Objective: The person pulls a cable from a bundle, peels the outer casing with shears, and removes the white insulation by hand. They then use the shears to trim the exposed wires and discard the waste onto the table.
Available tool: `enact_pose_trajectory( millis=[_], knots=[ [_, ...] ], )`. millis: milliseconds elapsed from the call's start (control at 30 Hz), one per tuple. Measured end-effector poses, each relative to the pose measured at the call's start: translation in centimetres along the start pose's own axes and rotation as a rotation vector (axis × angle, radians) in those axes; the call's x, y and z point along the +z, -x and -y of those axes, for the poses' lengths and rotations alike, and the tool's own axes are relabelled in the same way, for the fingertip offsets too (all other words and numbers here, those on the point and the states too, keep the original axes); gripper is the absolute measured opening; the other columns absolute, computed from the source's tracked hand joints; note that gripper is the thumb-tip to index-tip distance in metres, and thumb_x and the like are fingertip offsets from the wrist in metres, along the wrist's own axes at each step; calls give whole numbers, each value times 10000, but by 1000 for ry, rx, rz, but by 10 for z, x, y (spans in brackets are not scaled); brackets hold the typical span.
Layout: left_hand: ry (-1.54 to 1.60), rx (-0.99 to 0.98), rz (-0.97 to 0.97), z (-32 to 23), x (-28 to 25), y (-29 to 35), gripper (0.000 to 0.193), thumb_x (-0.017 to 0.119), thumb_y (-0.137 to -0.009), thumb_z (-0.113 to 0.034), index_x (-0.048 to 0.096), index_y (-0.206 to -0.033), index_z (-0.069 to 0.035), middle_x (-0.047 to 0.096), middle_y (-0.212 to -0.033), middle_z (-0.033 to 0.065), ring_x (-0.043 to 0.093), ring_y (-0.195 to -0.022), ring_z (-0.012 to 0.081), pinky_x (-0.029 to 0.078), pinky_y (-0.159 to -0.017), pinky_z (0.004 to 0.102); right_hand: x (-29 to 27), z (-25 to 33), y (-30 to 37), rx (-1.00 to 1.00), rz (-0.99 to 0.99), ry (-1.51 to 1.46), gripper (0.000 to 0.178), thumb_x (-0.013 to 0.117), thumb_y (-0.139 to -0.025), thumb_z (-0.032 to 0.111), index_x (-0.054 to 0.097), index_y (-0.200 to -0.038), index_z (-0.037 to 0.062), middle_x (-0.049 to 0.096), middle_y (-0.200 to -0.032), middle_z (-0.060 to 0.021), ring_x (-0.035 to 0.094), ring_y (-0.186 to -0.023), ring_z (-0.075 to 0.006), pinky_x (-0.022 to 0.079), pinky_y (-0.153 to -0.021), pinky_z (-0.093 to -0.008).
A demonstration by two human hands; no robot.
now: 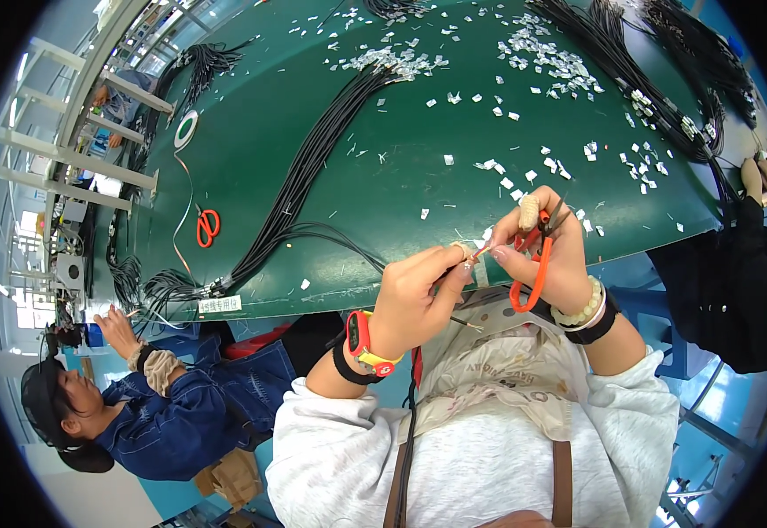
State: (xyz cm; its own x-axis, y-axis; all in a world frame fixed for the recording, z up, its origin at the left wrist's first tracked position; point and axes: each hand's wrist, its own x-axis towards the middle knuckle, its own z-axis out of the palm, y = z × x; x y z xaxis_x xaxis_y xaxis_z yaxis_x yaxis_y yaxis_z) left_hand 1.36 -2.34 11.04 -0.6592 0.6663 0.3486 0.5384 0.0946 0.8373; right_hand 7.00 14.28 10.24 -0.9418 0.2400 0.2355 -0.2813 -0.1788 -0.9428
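Note:
My left hand [423, 295] is closed in a pinch on the stripped end of a thin black cable, above the near edge of the green table. Fine coloured wires [482, 253] stick out between its fingertips and reach the fingertips of my right hand [552, 255]. That hand is closed around a pair of scissors with orange handles [533, 286], one loop hanging below the fingers. A beige finger cot [528, 211] covers one of its fingertips. Below my left hand another bare cable end [469, 326] pokes out. Fingers partly hide the wires.
A long bundle of black cables [300, 185] lies across the green table [251, 114]. White scraps [546, 62] are scattered over it. Other orange-handled scissors [208, 227] and a tape roll [186, 129] lie left. A co-worker [181, 405] works at left; more cables [608, 53] lie far right.

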Motion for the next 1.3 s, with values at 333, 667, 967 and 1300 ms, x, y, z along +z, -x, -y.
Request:
enact_pose_trajectory(
  millis=[333, 667, 967, 1300],
  knots=[
    [171, -161, 40, 7, 4, 2, 96, 531, -831, -41, 569, -891, 24, 603, -689, 82, 617, -596, 150, 472, -510, 225, -1, -10, 1, 96, -18, -93, 379, 639, -696, -59, 325, -835, 102, 593, -788, -103, 567, -739, -107, 454, -667, -233],
    [625, -379, 261, 14, -2, 4, 127, 528, -851, -51, 570, -894, 61, 623, -760, 93, 631, -724, 176, 522, -641, 264, -5, -20, 5, 198, 210, -187, 414, 654, -683, -53, 301, -816, 116, 590, -784, -99, 568, -786, -135, 453, -697, -260],
    [868, -601, 392, 17, -7, 10, 145, 527, -872, -107, 579, -878, 28, 632, -825, 107, 629, -751, 152, 511, -682, 247, -21, -1, 17, 81, 275, 167, 400, 682, -720, 123, 420, -1008, 30, 611, -776, -119, 583, -761, -145, 449, -680, -248],
    [895, -636, 605, 19, -16, 30, 116, 460, -899, -95, 484, -858, 11, 608, -827, 138, 629, -767, 187, 523, -649, 280, -24, -16, 55, 828, 963, -290, 431, 515, -816, 264, 438, -1110, -42, 609, -709, -104, 610, -609, -170, 485, -551, -259]
  ],
)
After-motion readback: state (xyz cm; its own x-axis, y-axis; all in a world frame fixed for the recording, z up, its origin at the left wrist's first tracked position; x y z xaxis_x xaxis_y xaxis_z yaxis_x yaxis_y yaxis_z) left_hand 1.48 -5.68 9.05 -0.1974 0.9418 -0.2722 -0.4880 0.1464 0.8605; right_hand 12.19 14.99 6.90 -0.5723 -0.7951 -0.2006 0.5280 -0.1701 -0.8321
